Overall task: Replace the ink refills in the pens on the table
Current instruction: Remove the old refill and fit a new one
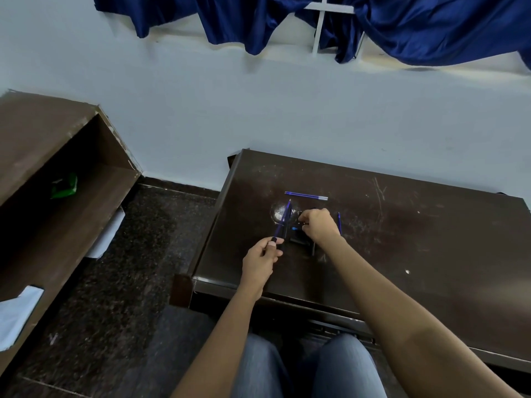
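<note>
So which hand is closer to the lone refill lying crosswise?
Right. The right hand is just nearside of the refill; the left hand is farther back-left, holding a blue pen.

A blue refill (306, 195) lies crosswise beyond dark pens (298, 239); another refill (283, 219), seemingly, slants upward.

No legible text, labels or numbers anywhere. Slim blue ink refill with a clear end (306, 195) on the scratched dark brown wooden table (402, 239): too small for any print to resolve. Same for the thin blue pen (283, 219) pinched in the left hand (260, 262) and the dark pen parts (298, 239) held by the right hand (319, 225). Crumpled green packet (63, 185) on the brown wooden shelf (43, 139): pale marks only, blurred.
</note>
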Demonstrator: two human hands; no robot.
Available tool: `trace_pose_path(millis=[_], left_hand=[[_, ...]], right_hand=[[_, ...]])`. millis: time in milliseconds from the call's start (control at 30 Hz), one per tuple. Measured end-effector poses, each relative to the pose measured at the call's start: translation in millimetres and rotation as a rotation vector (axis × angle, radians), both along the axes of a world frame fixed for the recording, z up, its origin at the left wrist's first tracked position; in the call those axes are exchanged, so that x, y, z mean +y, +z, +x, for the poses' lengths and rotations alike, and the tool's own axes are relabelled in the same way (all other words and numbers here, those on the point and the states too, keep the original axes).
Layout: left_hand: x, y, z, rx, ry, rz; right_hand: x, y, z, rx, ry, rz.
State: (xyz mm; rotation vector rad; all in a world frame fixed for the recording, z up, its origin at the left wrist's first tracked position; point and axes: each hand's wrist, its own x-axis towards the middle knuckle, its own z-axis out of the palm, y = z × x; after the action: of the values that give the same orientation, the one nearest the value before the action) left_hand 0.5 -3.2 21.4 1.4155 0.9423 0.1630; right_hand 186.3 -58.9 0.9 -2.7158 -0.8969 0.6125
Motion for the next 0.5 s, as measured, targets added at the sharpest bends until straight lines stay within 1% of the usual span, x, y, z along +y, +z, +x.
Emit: trace_pose_path(millis=[67, 167, 233, 300, 333, 400, 467, 500], left_hand=[[0, 0, -1, -0.01, 0.003, 0.003], [-1, 2, -1, -0.02, -0.003, 0.0], [-1, 5, -1, -0.023, -0.005, -0.005], [-3, 8, -1, -0.03, -0.006, -0.006], [-3, 10, -1, -0.032, -0.008, -0.006], [-5, 14, -1, -0.036, -0.012, -0.007], [-7, 18, -2, -0.048, -0.015, -0.009], [-8, 20, -2, -0.058, -0.017, -0.014]], right_hand=[[4, 4, -1, -0.001, 0.04, -0.069], [7, 6, -4, -0.083, 0.137, -0.178], [4, 5, -8, -0.11, 0.157, -0.186], [0, 3, -10, -0.089, 0.12, -0.135], [-1, 4, -11, -0.064, 0.07, -0.059], [-2, 6, -12, 0.054, -0.119, 0.193], [-3, 15, -16, 0.271, -0.373, 0.489], [-4, 22, -18, 0.423, -0.487, 0.644]])
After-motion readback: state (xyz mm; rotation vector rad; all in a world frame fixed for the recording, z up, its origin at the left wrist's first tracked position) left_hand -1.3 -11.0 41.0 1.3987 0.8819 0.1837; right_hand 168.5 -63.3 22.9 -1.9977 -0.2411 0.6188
